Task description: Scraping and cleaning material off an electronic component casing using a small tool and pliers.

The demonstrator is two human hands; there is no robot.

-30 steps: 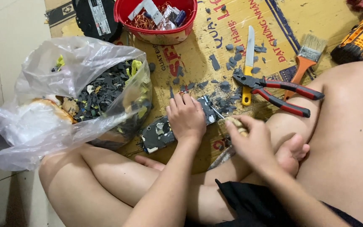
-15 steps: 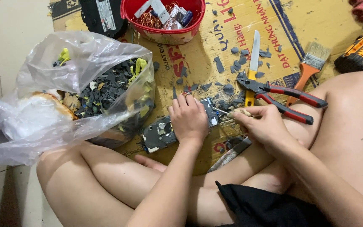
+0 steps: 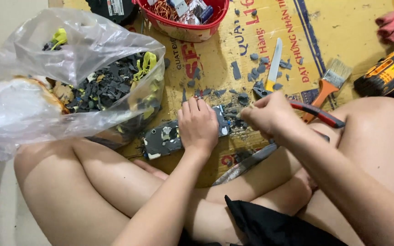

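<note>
Pressing flat on the dark circuit board (image 3: 172, 135), the left hand (image 3: 199, 125) has its fingers together and palm down, pinning the board to the yellow cardboard sheet (image 3: 343, 32) between the crossed legs. The right hand (image 3: 267, 114) is curled tight just beside the board's right end, fingertips pinched on something too small to make out. Grey broken chips (image 3: 258, 68) lie scattered right there, with a yellow-handled knife (image 3: 274, 64) and red-handled pliers (image 3: 318, 114) close behind the right hand. A paintbrush (image 3: 329, 84) lies just past them, a red basket (image 3: 188, 27) of parts sits at the top, and a clear plastic bag (image 3: 83, 77) of dark scraps slumps to the left. Risky spot, I'd say: if that pinch slips or a piece snaps free, sharp fragments could jump at bare legs, and the board could skid if the left palm eases.
</note>
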